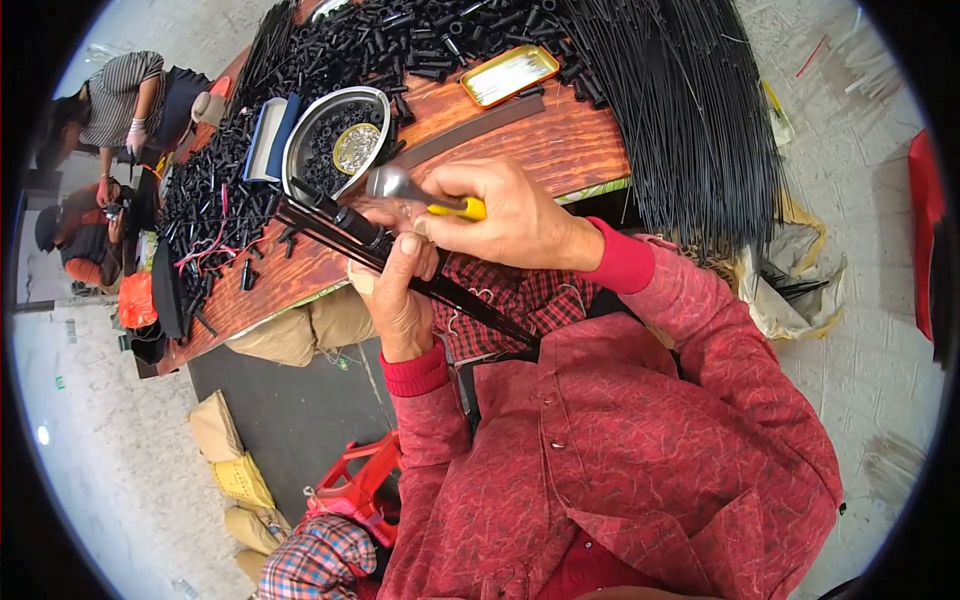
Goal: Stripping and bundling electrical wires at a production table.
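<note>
- Clamped in the fingers of the left hand (402, 290), thumb uppermost: a slanting bundle of slim, straight black rods (480, 316), with a thicker black tubular piece (358, 226) lying along its far part
- Closed in the fingers of the right hand (505, 212), just beside the left: a yellow-handled tool with a rounded, shiny metal head (392, 184), near the tubular piece
- Held over the near edge of a reddish-brown wooden table (590, 145), with the rods' lower ends reaching back over a red-and-black checked cloth (515, 295)
- Just beyond the hands: an oval steel bowl (299, 124) of small black parts, with a round yellow tin (356, 148) of silvery bits inside
- Running rightward from near the bowl: a long, flat dark bar (475, 130), just short of a rectangular yellow-rimmed tin (510, 76)
- Bare for moving: wood along the near edge, left of the rods and right of the bar
- Crowding the far side: heaped short black tubes (400, 40)
- Draped over the right edge: a big sheaf of thin black rods (680, 120)
</note>
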A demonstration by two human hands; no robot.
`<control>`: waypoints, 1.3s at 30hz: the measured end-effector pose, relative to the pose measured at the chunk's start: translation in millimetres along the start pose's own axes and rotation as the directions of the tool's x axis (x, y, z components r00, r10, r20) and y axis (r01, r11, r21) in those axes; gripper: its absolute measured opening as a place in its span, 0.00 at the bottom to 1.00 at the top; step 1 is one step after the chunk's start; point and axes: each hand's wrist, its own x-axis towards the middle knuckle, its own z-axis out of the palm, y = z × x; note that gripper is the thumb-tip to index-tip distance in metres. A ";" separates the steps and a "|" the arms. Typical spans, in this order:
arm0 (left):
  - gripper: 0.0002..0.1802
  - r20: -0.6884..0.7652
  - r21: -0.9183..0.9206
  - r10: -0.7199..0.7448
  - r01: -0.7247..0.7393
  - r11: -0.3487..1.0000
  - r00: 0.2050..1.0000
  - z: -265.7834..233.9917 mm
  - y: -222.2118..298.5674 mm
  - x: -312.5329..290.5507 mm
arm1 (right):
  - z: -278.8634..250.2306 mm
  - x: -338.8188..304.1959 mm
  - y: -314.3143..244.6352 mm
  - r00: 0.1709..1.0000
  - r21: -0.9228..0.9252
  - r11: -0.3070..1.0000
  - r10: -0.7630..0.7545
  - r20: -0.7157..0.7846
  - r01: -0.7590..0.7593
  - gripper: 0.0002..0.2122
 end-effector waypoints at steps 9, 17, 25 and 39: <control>0.26 0.148 -0.032 0.081 -0.077 0.997 0.986 -1.8 -2.8 -2.5 | 20.9 -1.1 -3.9 0.940 0.542 0.774 0.325 0.106 -0.328 0.08; 0.29 0.026 0.013 0.112 -0.112 0.994 0.993 4.1 -2.2 -3.7 | 28.8 0.3 -6.5 0.934 0.552 0.766 0.351 0.070 -0.330 0.10; 0.27 0.052 -0.009 0.102 -0.101 0.995 0.993 2.1 -3.4 -3.7 | 31.4 -0.3 1.8 0.929 0.593 0.729 0.356 0.099 -0.342 0.11; 0.26 0.059 -0.018 0.103 -0.102 0.995 0.993 2.0 -1.8 -2.0 | 30.2 2.1 -3.4 0.929 0.601 0.720 0.350 0.116 -0.347 0.10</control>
